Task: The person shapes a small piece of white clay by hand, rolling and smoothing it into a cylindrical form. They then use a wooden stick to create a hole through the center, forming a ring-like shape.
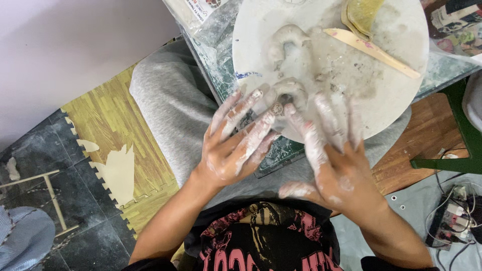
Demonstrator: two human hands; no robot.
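My left hand and my right hand are both smeared with pale clay, fingers spread, reaching onto the near edge of a round white board. Their fingertips touch a small curled clay piece at the board's near rim. Neither hand grips anything. A second curved clay piece lies farther up the board. A wooden modelling tool lies slantwise on the board, and a yellow sponge sits at the board's far edge.
The board rests on a plastic-covered green table above my grey-trousered lap. A wood-pattern foam mat and dark floor tiles lie at left. A power strip with cables sits at lower right.
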